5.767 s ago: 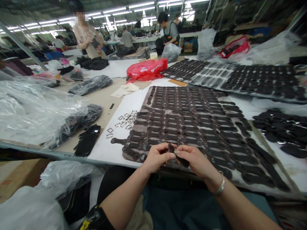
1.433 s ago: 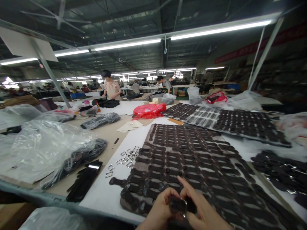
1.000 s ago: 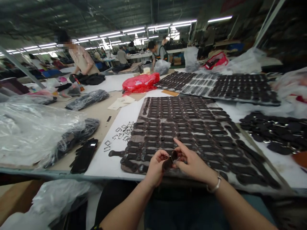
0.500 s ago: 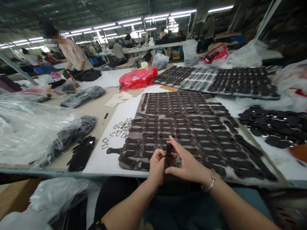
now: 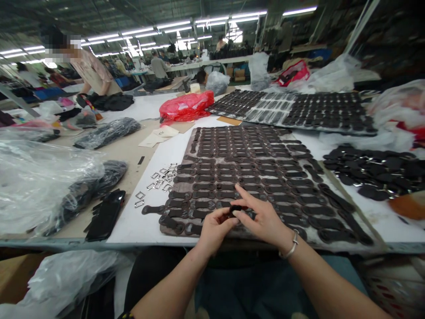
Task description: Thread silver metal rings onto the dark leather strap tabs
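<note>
My left hand point(image 5: 214, 228) and my right hand point(image 5: 265, 223) meet over the front of a grey board point(image 5: 187, 148). Between their fingertips is a dark strap tab point(image 5: 236, 208), bent over and mostly covered by the fingers. Left thumb and fingers are closed on its near side; the right thumb presses it from above, with the right index finger stretched forward. Rows of dark tabs with rounded ends point(image 5: 226, 186) cover the board. Left of it, on white paper, lie several rectangular metal rings point(image 5: 162, 177).
A black phone point(image 5: 108, 217) and a clear plastic bag point(image 5: 49, 181) are at the left. A pile of dark tabs with metal rings point(image 5: 375, 170) lies at the right. Behind are a red bag point(image 5: 186, 106) and another loaded board point(image 5: 318, 128). A co-worker point(image 5: 96, 73) stands far left.
The dark tab was upright between my hands and is now folded down lower, both sets of fingers closer around it. My view has shifted slightly to the right.
</note>
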{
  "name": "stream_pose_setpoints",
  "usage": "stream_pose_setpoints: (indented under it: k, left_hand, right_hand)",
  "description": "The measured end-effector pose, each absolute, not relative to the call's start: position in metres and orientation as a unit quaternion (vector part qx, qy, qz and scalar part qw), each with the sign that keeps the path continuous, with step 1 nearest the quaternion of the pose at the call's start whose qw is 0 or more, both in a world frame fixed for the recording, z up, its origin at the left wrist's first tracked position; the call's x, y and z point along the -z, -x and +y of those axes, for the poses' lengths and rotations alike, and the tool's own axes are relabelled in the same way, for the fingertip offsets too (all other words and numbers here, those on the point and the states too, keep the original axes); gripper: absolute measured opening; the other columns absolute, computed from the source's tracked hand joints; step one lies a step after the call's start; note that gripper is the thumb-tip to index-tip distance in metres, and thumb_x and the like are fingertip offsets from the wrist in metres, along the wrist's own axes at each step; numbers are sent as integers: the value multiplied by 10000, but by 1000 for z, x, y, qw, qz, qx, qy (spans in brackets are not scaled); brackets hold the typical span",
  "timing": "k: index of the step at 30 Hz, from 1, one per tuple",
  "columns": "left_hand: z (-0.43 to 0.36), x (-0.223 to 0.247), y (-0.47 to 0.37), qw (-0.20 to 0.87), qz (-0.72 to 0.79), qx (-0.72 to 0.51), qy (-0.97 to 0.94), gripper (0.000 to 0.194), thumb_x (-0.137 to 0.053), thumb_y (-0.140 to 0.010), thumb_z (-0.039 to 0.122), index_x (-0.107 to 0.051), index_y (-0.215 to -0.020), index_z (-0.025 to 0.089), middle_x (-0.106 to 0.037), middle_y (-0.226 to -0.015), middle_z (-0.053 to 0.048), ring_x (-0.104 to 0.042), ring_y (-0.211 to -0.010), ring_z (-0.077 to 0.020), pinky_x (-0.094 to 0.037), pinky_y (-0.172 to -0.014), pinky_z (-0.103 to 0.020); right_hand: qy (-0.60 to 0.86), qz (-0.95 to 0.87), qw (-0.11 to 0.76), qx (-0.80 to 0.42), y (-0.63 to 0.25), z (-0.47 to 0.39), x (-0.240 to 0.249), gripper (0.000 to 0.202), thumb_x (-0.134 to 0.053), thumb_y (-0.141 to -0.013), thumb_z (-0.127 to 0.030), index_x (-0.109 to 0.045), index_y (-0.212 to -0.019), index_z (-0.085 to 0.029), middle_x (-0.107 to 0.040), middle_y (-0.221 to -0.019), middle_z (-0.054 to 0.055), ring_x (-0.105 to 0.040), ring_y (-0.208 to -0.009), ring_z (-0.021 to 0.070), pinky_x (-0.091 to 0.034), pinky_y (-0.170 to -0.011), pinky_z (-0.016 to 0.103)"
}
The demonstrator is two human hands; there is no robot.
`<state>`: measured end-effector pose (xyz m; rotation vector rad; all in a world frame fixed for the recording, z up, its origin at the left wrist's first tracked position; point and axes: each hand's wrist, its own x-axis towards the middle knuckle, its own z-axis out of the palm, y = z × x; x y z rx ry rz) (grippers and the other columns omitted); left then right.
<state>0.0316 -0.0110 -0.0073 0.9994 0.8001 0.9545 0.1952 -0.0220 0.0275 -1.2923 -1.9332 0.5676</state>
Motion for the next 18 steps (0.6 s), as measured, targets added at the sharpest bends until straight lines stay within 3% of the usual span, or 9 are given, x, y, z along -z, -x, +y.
stream_pose_setpoints:
  k: [7, 13, 18]
  left_hand:
    - [-14, 11, -35, 679, 367, -465, -433, 232, -675, -747, 266, -712, -942, 145, -719, -936, -63, -629, -893, -201, -440, -875, -323]
    - [-13, 11, -36, 677, 379, -497, -387, 237, -714, -703, 271, -723, -896, 133, -725, -871, -63, -632, -845, -194, -451, -846, -315]
    - [-14, 15, -37, 683, 393, -496, -365, 216, -715, -704, 287, -722, -840, 121, -714, -788, -43, -606, -713, -143, -451, -729, -254]
  right_hand:
    - [504, -697, 406, -309, -197, -18, -21, 742, -605, -823, -296, -214, -1449, -225, -611, -1176, 68, -605, -1004, 198, -519, -868, 354]
    - [525, -675, 421, -302, -196, -15, -15, 379, -642, -800, -329, -621, -1162, -217, -680, -975, 53, -645, -850, 193, -557, -771, 337]
    - [536, -686, 423, -249, -191, -15, -17, 216, -641, -805, -306, -704, -1001, -242, -702, -926, 35, -651, -862, 203, -548, -784, 328]
